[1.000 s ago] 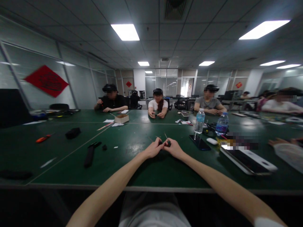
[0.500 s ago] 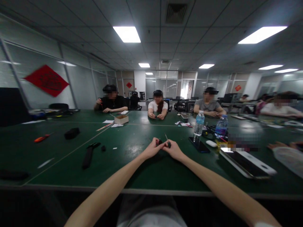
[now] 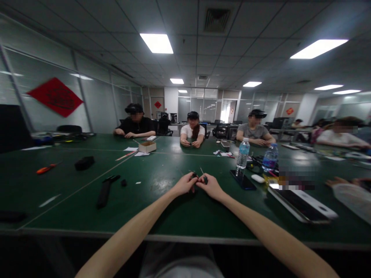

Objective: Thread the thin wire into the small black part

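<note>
Over the green table [image 3: 162,216], my left hand [image 3: 184,183] is closed around a small dark piece [image 3: 194,175], too small to name. My right hand [image 3: 211,186] grips a tool with a dark handle [image 3: 205,180]; its thin metal shaft [image 3: 202,170] points up and away. The fingertips of both hands meet or nearly meet. To the left lie a black T-shaped part [image 3: 104,193] and a small black knob-like piece [image 3: 123,182].
Left: orange-handled screwdriver [image 3: 45,168], black block [image 3: 84,163]. Further back stands an open box [image 3: 147,146]. Right: two bottles [image 3: 242,153], a phone [image 3: 242,180], a white mouse [image 3: 257,178] and a white device [image 3: 301,204]. Several people sit around the table.
The view has shifted slightly. My fingertips have moved a little apart, and the dark piece in my left hand shows more. The person at the back left has lowered a raised hand.
</note>
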Tool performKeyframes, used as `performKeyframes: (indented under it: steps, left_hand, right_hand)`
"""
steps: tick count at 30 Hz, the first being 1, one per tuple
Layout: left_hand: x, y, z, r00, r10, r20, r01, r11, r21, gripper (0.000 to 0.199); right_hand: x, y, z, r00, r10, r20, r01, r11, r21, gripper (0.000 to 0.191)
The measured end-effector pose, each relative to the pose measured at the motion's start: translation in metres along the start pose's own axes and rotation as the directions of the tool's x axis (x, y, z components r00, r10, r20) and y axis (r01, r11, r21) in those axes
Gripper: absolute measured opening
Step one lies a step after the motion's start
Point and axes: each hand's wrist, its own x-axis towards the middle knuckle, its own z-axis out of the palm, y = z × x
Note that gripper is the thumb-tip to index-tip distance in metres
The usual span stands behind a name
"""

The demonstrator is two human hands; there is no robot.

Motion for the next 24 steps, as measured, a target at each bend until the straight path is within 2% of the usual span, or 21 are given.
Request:
performKeyframes:
  steps: [5, 14, 18, 24]
  left_hand:
    - [0.002, -0.004, -0.002, 0.998, -0.009, -0.063, 0.014, 0.997, 0.070, 0.040]
    - [-0.002, 0.004, -0.005, 0.994, 0.023, -0.104, -0.011, 0.994, 0.113, 0.039]
    - [-0.003, 0.005, -0.002, 0.994, 0.029, -0.103, -0.017, 0.994, 0.110, 0.038]
    - [-0.003, 0.006, 0.000, 0.993, -0.027, -0.118, 0.034, 0.998, 0.054, 0.036]
  right_hand:
    - [-0.002, -0.002, 0.001, 0.999, -0.045, 0.012, 0.045, 0.998, -0.038, 0.015]
    - [-0.004, -0.009, -0.001, 0.991, -0.107, 0.076, 0.114, 0.989, -0.095, 0.007]
    - [-0.005, -0.011, -0.002, 0.990, -0.118, 0.082, 0.127, 0.986, -0.110, 0.007]
    - [-0.005, -0.013, -0.004, 0.988, -0.122, 0.098, 0.134, 0.981, -0.138, 0.009]
